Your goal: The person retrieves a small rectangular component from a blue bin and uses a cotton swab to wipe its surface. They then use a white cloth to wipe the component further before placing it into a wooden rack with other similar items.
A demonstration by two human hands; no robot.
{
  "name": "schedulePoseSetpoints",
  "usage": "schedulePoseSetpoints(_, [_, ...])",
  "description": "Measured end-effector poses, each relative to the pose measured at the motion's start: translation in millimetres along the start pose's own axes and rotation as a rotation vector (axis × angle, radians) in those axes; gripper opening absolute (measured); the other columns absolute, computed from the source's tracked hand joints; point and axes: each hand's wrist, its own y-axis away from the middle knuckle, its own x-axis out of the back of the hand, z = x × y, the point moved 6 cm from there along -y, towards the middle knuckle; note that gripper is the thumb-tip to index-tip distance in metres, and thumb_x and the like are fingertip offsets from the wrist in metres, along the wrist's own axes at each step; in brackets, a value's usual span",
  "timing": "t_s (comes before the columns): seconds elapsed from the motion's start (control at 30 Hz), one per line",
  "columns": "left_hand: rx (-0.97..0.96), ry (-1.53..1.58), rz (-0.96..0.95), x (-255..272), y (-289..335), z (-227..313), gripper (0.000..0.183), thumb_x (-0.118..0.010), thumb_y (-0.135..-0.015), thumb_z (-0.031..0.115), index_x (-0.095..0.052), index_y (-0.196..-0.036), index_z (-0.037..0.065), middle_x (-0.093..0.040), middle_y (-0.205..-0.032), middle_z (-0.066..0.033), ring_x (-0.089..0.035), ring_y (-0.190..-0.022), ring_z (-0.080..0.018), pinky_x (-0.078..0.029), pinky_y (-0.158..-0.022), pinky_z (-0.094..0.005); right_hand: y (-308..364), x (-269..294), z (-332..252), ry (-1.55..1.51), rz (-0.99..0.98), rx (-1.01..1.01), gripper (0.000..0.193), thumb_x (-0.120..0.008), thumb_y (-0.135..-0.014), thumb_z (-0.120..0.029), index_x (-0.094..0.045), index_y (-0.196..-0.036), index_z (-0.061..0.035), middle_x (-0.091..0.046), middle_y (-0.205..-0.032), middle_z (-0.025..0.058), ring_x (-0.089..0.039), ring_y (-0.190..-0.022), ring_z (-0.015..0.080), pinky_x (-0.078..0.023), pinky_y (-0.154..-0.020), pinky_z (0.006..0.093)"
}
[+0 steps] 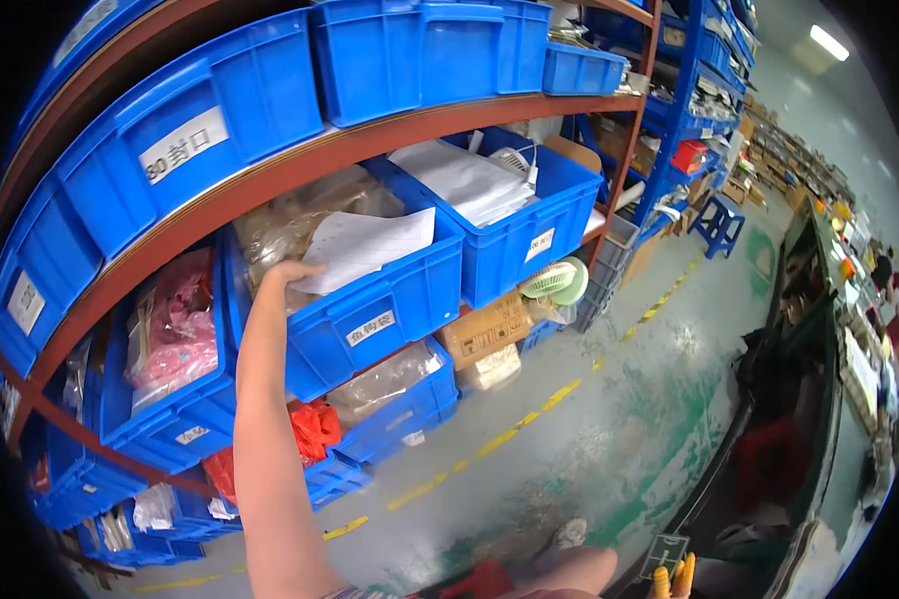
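Note:
My left arm stretches up to the shelf, and my left hand (292, 275) is at the near-left edge of a white sheet of paper (370, 250), its fingers closed on it. The sheet lies tilted over a blue bin (375, 329) holding clear, brownish plastic bags (285, 228). At the lower edge is my right hand (677, 579), only partly in view, with orange finger covers on two fingertips. Those fingers are closed at a small dark rectangular card (666, 552) with pale lines; the rest of that hand is cut off.
Blue bins fill the brown-framed shelves; one holds white papers (459, 180), another pink bags (175, 334). Under them are red bags (315, 427) and a cardboard box (486, 329). A blue stool (716, 225) stands down the aisle. A cluttered workbench (859, 369) runs along the right.

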Motion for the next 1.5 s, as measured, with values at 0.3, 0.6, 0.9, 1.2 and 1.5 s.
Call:
schedulePoseSetpoints(0.3, [-0.261,-0.115,0.125,27,-84,-60,0.08,-0.085,-0.055,0.042,-0.06,-0.113,-0.006,-0.065,-0.102,-0.0207,-0.066,-0.087,-0.0289,-0.051,-0.079,-0.0327,26,24,13,0.038,0.036,0.108,0.067,-0.073,-0.075,0.005,-0.045,-0.135,-0.0037,-0.057,-0.119,0.0067,-0.052,-0.103,0.0119,-0.041,-0.09,0.0231])
schedulePoseSetpoints(0.6, [-0.59,-0.208,0.889,65,40,30,0.032,-0.049,-0.092,0.021,-0.059,-0.114,0.0,-0.056,-0.121,-0.0223,-0.055,-0.109,-0.0356,-0.042,-0.093,-0.0407,25,49,-5,-0.11,0.054,0.197,0.07,-0.07,-0.069,0.01,-0.044,-0.134,-0.0014,-0.05,-0.124,0.0137,-0.059,-0.101,0.0187,-0.048,-0.087,0.0296])
schedulePoseSetpoints(0.9, [-1.463,0.163,0.331,-231,442,292,0.02,-0.051,-0.092,0.021,-0.054,-0.1,0.003,-0.049,-0.1,-0.0083,-0.05,-0.083,-0.0203,-0.037,-0.069,-0.031,88,148,-42,-0.093,0.137,0.237,0.074,-0.076,-0.073,-0.001,-0.043,-0.138,-0.011,-0.051,-0.121,0.0049,-0.053,-0.094,0.0098,-0.048,-0.084,0.0278])
schedulePoseSetpoints(1.2, [-2.154,0.789,-0.945,-336,912,458,0.04,-0.053,-0.088,0.008,-0.048,-0.126,-0.005,-0.05,-0.127,-0.0177,-0.049,-0.115,-0.0281,-0.034,-0.101,-0.0322,227,308,-51,-0.364,0.619,0.596,0.075,-0.067,-0.079,0.006,-0.033,-0.143,-0.0126,-0.043,-0.119,0.0028,-0.05,-0.085,0.0072,-0.048,-0.082,0.021])
schedulePoseSetpoints(1.5, [-1.573,0.389,-2.857,-317,1344,371,0.049,-0.056,-0.085,0.016,-0.042,-0.129,-0.002,-0.053,-0.12,-0.0101,-0.054,-0.105,-0.0149,-0.043,-0.091,-0.0284,371,424,-14,-0.516,1.284,0.851,0.075,-0.068,-0.074,0.013,-0.036,-0.138,-0.0051,-0.047,-0.12,0.005,-0.059,-0.091,0.0123,-0.051,-0.086,0.0285])
